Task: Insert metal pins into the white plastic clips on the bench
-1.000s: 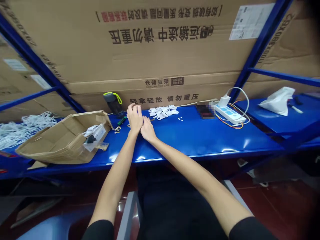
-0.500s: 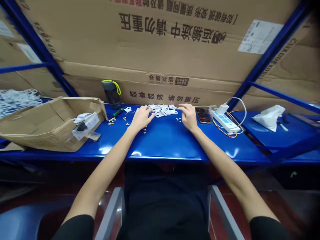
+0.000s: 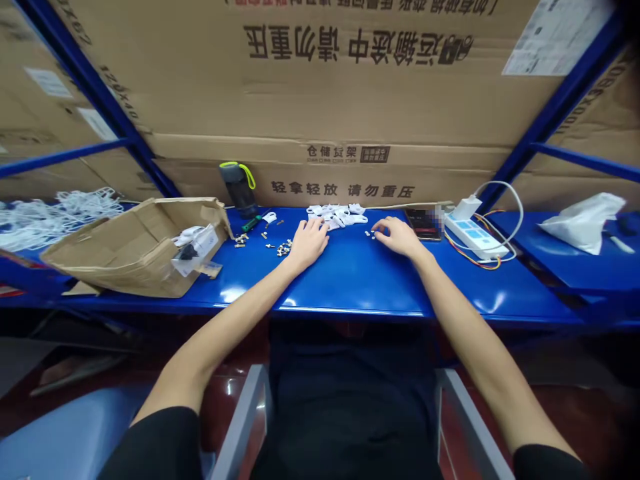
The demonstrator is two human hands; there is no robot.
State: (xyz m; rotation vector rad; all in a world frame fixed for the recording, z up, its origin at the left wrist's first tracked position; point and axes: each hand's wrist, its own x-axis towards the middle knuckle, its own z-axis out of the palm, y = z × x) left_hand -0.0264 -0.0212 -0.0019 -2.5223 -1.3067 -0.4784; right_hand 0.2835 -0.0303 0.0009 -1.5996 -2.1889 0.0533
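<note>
My left hand [image 3: 309, 243] rests palm down on the blue tabletop, its fingers stretched out and apart with nothing seen in them. Just left of it lies a small cluster of brass-coloured metal pieces [image 3: 285, 248]. Beyond its fingertips sits a pile of white plastic parts [image 3: 336, 215], too small to name exactly. My right hand [image 3: 397, 236] is low over the table, fingers bent, thumb and forefinger a little apart. A few tiny white bits [image 3: 369, 233] lie at its fingertips; I see nothing held.
On the left stands an open cardboard box [image 3: 120, 257] beside white cords [image 3: 75, 217]. A dark bottle [image 3: 238, 190], a green-handled screwdriver [image 3: 251, 223] and more brass pieces [image 3: 241, 240] are near it. To the right are a phone [image 3: 424, 225], a power strip [image 3: 475, 238] and a white bag [image 3: 583, 223].
The view has shifted. My left hand has drawn back from the white parts to beside the brass cluster. My right hand has lowered and bent its fingers by the tiny white bits.
</note>
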